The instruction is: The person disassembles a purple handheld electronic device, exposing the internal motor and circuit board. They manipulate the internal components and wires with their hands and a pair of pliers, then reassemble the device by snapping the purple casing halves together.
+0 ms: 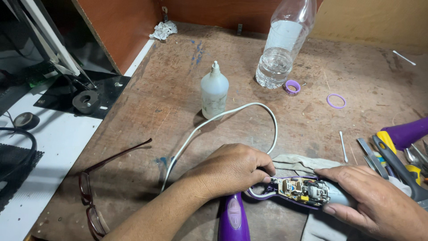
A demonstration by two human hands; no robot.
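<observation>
While both hands work near the table's front edge, an opened purple appliance (303,192) lies between them on a grey cloth (296,163), its shell off so that a yellowish circuit board with small parts shows. The left hand (232,169) is curled over the cord end of that body, fingers closed on it where the white cable (232,114) enters. The right hand (379,201) grips the other, grey rounded end, thumb and fingers wrapped about it. A glossy purple shell piece (232,218) with a pale oval panel lies just under the left wrist at the front edge. The cable loops away in a smooth arc toward the middle of the worn, scratched brown wooden table (147,116).

Behind the loop stands a small cloudy squeeze bottle (214,91) with a nozzle tip. Toward the back edge stands a clear plastic bottle (283,44), ribbed and partly filled with water, wearing a pale label band; a purple cap (292,87) and a thin purple ring (336,101) lie beside it. Dark-framed spectacles (96,196) rest at the front left corner. Hand tools (397,154) with yellow and purple grips crowd the right edge, near a cotton swab (343,147).
</observation>
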